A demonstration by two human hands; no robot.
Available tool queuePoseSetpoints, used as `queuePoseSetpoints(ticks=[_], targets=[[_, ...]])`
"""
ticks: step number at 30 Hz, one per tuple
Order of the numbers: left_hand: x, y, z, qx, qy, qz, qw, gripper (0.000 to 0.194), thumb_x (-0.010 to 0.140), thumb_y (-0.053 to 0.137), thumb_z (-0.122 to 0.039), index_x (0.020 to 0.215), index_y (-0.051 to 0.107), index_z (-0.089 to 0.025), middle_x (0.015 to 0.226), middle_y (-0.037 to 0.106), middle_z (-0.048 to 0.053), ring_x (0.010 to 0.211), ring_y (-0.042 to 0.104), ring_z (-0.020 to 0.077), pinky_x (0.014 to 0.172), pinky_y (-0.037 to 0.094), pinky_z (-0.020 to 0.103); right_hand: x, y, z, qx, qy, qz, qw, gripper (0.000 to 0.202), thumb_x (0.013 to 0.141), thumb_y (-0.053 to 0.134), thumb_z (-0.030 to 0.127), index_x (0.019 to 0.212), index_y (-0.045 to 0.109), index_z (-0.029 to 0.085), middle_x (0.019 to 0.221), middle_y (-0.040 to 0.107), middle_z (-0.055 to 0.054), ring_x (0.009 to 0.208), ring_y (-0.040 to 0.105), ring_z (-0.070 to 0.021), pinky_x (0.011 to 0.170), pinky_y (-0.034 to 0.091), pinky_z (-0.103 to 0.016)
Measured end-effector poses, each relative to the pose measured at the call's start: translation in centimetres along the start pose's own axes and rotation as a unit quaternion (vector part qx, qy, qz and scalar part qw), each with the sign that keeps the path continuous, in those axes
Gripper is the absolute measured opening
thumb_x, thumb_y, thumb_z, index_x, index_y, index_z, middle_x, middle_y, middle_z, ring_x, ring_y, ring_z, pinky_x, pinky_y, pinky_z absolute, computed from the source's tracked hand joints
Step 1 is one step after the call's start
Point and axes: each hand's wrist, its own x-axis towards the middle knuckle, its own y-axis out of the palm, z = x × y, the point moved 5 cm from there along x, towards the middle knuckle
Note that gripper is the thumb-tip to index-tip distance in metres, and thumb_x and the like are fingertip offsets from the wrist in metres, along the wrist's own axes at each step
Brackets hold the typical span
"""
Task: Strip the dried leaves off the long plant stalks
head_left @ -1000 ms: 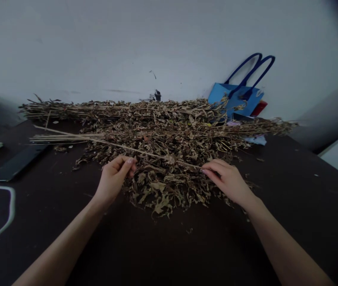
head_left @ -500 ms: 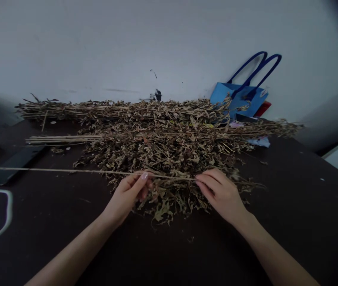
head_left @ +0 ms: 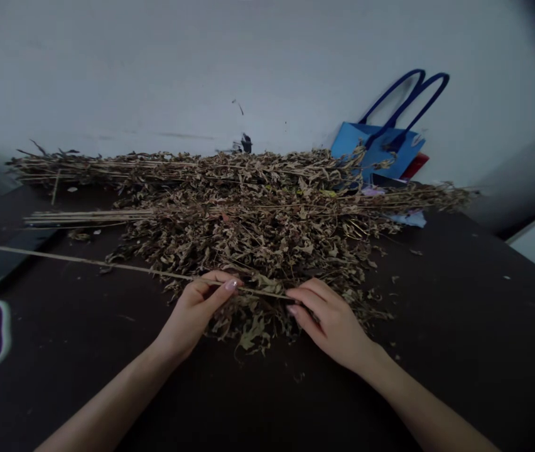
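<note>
A long thin dry stalk (head_left: 83, 260) runs from the left edge to the middle of the view. My left hand (head_left: 196, 307) pinches it between thumb and fingers. Near its right end, the fingers of my right hand (head_left: 331, 317) are closed on the same stalk. Under and behind both hands spreads a heap of dried, curled brown leaves (head_left: 248, 232). A few greener leaves (head_left: 253, 333) lie just below the stalk, between the hands.
Bundles of dried stalks (head_left: 88, 216) lie across the dark table (head_left: 460, 314). At the back right a blue bag (head_left: 352, 141) with dark blue handles leans on the wall. A flat dark object (head_left: 13, 263) and a white-edged mat (head_left: 6, 333) are at the left.
My right hand has moved left and slightly down, closer to my left hand. The stalk now slants more, its left part raised and reaching the view's edge. The view has shifted slightly.
</note>
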Motion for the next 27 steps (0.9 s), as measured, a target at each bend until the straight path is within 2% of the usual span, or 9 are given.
queuePoseSetpoints(ticks=[4,10,13,18,23,27], targets=[[-0.2,0.5,0.1,0.022,-0.016,0.021,0.999,0.022,0.078,0.064,-0.039,0.086,0.067,-0.018,0.076,0.059,0.002,0.064,0.05,0.0119,0.057,0.039,0.021,0.0,0.3,0.1,0.008,0.001,-0.001,1.0,0.017,0.091,0.043,0.016,0.093,0.059,0.018,0.084,0.056,-0.006,0.078,0.053,-0.0161,0.071,0.046,-0.031],[-0.7,1.5,-1.0,0.13,0.038,0.072,0.988,0.022,0.078,0.062,-0.038,0.074,0.07,-0.017,0.085,0.063,0.006,0.069,0.053,0.016,0.06,0.041,0.024,-0.3,0.7,0.6,0.016,-0.009,-0.006,1.0,0.014,0.09,0.045,0.016,0.091,0.059,0.018,0.083,0.056,-0.006,0.077,0.052,-0.016,0.07,0.046,-0.03],[-0.9,1.7,-1.2,0.141,0.043,0.079,0.986,0.025,0.078,0.061,-0.038,0.067,0.069,-0.017,0.084,0.063,0.007,0.071,0.055,0.017,0.062,0.042,0.025,-0.3,0.8,1.0,0.014,-0.013,-0.007,1.0,0.016,0.091,0.043,0.016,0.09,0.059,0.018,0.083,0.056,-0.006,0.076,0.052,-0.0156,0.069,0.046,-0.029],[-0.8,1.6,-1.0,0.142,0.042,0.085,0.985,0.016,0.076,0.066,-0.033,0.078,0.07,-0.018,0.082,0.063,0.006,0.07,0.056,0.0173,0.061,0.043,0.025,-0.2,0.8,1.4,0.0,-0.019,-0.009,1.0,0.018,0.092,0.041,0.017,0.09,0.059,0.018,0.082,0.056,-0.006,0.074,0.054,-0.0149,0.066,0.045,-0.027],[-0.7,1.5,-1.0,0.162,0.077,0.099,0.979,0.019,0.079,0.062,-0.029,0.066,0.069,-0.018,0.086,0.065,0.006,0.077,0.059,0.0176,0.069,0.044,0.026,-0.3,1.1,1.2,0.007,-0.01,0.005,1.0,0.018,0.092,0.04,0.015,0.09,0.058,0.018,0.08,0.055,-0.006,0.071,0.053,-0.0143,0.064,0.044,-0.026],[-0.6,1.5,-1.2,0.173,0.081,0.106,0.976,0.018,0.08,0.061,-0.03,0.07,0.07,-0.018,0.085,0.065,0.007,0.075,0.059,0.0176,0.068,0.044,0.026,-0.4,1.5,1.1,0.023,-0.001,0.021,0.999,0.017,0.092,0.04,0.015,0.089,0.057,0.018,0.08,0.054,-0.005,0.071,0.053,-0.0139,0.064,0.044,-0.025]])
